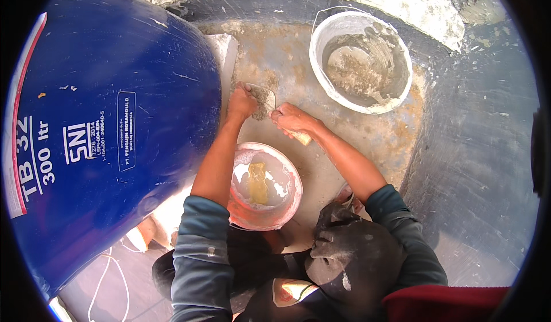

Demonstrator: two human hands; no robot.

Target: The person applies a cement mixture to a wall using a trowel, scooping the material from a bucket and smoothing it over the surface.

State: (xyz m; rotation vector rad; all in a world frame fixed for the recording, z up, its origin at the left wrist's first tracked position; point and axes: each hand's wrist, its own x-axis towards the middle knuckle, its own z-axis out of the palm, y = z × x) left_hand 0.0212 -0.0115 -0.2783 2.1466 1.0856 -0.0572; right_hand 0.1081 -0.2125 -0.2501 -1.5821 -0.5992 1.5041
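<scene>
Evidently, the right hand [294,119] gripped the trowel [264,99] just above centre; its blade [268,93] already carried sandy mix [262,100] — more remained in the upper-right bucket [317,58] — and the left hand [243,101] curled alongside, grip unclear.

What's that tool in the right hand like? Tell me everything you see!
The tool looks like a small trowel. Its rounded, perhaps metal blade looks gritty and grey-brown, with a paler edge. The right hand grips its yellowish handle; the left hand meets the blade's edge. It's over the floor, blade toward the picture's upper left. Fingers hide its middle.
</scene>
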